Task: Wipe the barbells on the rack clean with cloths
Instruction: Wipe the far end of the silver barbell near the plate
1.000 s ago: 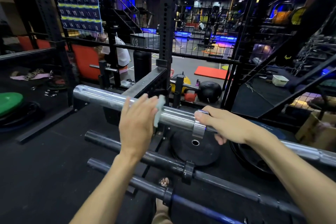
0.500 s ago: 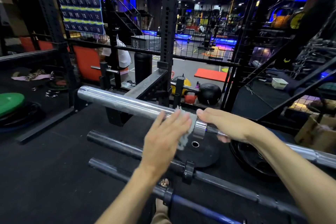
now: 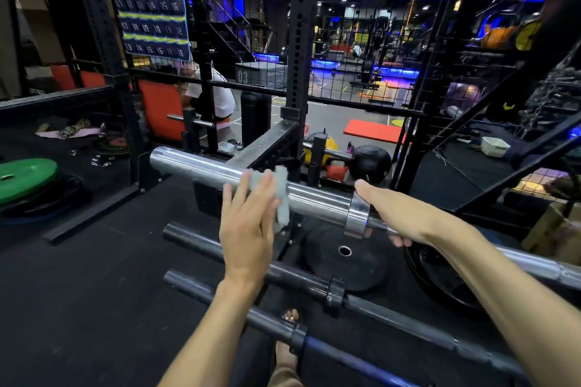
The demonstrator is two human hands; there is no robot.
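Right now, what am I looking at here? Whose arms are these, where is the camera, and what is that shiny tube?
There is no robot here: a person wears one wide-angle camera on the head, looking forward and down at their own arms in a gym. The shiny tube is the sleeve end of a chrome barbell lying on a black rack. The left hand presses a pale cloth against that sleeve with straight fingers, wiping it. The right hand grips the thinner shaft just past the bar's collar, steadying it. Below lie two dark barbells and a black weight plate; a green plate sits at the far left.
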